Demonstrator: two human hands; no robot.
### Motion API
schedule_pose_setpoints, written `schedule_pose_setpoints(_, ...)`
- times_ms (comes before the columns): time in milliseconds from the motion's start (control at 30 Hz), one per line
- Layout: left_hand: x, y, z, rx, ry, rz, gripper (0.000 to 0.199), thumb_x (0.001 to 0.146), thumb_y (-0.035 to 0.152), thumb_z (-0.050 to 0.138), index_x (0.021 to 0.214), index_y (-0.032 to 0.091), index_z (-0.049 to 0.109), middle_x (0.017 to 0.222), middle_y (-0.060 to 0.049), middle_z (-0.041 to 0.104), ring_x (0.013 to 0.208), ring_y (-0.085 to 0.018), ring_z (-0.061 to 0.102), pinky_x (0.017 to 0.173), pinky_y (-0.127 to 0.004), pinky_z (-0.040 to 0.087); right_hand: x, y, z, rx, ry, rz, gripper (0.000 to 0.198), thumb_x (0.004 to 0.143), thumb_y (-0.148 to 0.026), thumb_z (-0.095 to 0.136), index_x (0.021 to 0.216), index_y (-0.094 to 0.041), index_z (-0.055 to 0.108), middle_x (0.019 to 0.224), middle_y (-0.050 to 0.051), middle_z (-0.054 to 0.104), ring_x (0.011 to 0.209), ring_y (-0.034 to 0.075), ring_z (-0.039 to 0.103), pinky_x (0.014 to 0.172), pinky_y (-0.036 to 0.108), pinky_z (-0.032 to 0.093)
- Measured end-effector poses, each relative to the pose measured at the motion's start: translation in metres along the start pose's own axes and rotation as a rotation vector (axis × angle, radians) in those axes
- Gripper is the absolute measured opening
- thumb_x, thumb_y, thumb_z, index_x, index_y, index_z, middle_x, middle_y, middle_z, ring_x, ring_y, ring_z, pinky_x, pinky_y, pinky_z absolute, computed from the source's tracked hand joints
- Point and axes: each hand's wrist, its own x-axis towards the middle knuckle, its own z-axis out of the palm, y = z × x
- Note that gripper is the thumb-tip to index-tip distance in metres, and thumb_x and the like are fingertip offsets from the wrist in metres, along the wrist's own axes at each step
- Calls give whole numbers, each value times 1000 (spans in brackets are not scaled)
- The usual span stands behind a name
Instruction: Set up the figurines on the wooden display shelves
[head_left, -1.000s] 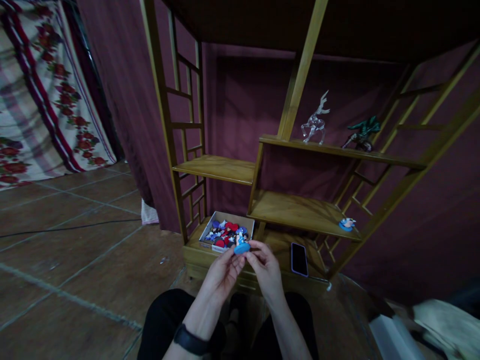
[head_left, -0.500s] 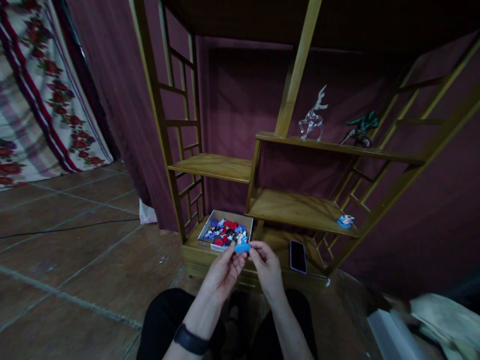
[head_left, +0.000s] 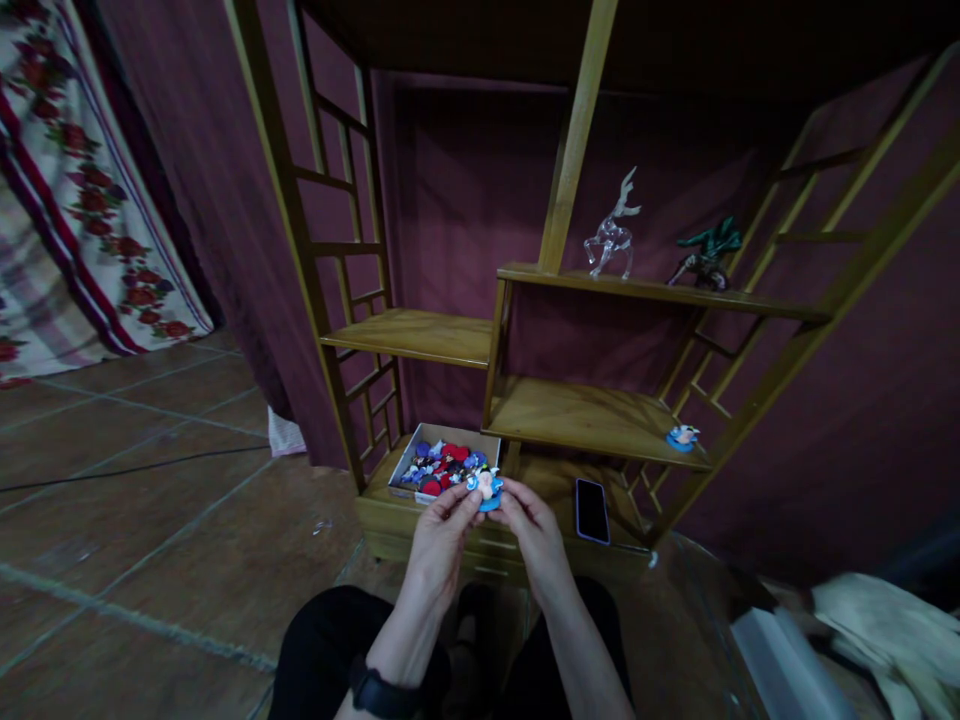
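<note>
Between both hands, in front of the bottom shelf, is a small figurine (head_left: 486, 486) in blue and white on a round blue base. My left hand (head_left: 442, 530) pinches its left side with thumb and fingers. My right hand (head_left: 534, 525) grips the base's right edge. Just behind my left hand a shallow cardboard box (head_left: 405, 487) holds several figurines in red, purple and white. A similar blue-based figurine (head_left: 683, 437) stands at the right end of the middle shelf (head_left: 585, 415).
A wooden display rack (head_left: 412, 334) stands before me. A phone (head_left: 592, 511) lies on its bottom shelf, right of my hands. On the upper shelf are a clear deer figure (head_left: 611, 235) and a dark green figure (head_left: 709, 250). A black cable (head_left: 150, 464) crosses the floor.
My hands have tipped the figurine, so its front and top now show rather than mostly its base. My left fingers have shifted along it. The view has shifted slightly.
</note>
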Motion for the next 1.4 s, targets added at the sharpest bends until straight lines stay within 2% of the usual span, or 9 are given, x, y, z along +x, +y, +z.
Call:
schedule_pose_setpoints(200, 5, -2, 0, 54, -13, 12, 31, 56, 22, 80, 84, 12, 71, 84, -6, 70, 66, -9, 61, 66, -20, 48, 5, 1, -5, 2, -2, -11, 30, 78, -40, 62, 100, -21, 68, 104, 6, 68, 92, 22, 64, 88, 40, 50)
schedule_pose_setpoints(467, 17, -6, 7, 157, -90, 32, 33, 60, 25, 78, 90, 14, 71, 91, -6, 70, 75, -12, 61, 75, -25, 47, 19, -3, -14, 12, 5, -5, 28, 75, -39, 65, 96, -22, 69, 101, 5, 68, 91, 23, 64, 85, 40, 50)
schedule_pose_setpoints(700, 32, -12, 14, 215, -120, 44, 39, 59, 24, 79, 95, 15, 70, 89, -5, 70, 72, -11, 60, 74, -25, 46, 30, -7, -23, 2, 17, -4, 29, 73, -37, 66, 98, -22, 69, 101, 5, 68, 94, 23, 62, 85, 40, 50)
schedule_pose_setpoints(800, 38, -16, 16, 205, -116, 32, 42, 58, 24, 79, 98, 14, 69, 84, -4, 70, 66, -9, 58, 71, -24, 46, 34, -7, -27, 7, 21, 0, 29, 73, -37, 66, 98, -21, 69, 102, 6, 68, 95, 23, 62, 86, 39, 49)
schedule_pose_setpoints(1000, 44, -20, 20, 95, -109, -15, 42, 56, 20, 81, 96, 15, 69, 88, -4, 69, 72, -9, 60, 71, -22, 46, 37, -5, -31, 33, -30, 17, 33, 73, -32, 67, 104, -21, 66, 107, 6, 67, 99, 22, 60, 90, 39, 46)
schedule_pose_setpoints(1200, 41, -22, 21, 116, -116, 4, 41, 54, 19, 81, 92, 13, 68, 82, -4, 69, 71, -11, 60, 72, -24, 45, 39, 3, -33, 57, -45, -2, 38, 69, -28, 70, 106, -22, 65, 109, 5, 67, 103, 23, 59, 95, 41, 42)
schedule_pose_setpoints(1400, 37, -23, 19, 232, -95, 58, 45, 53, 20, 80, 95, 13, 65, 68, 0, 65, 63, -9, 57, 70, -24, 44, 37, 4, -32, 223, -66, 62, 44, 66, -32, 73, 109, -22, 64, 115, 7, 65, 109, 26, 57, 96, 43, 42)
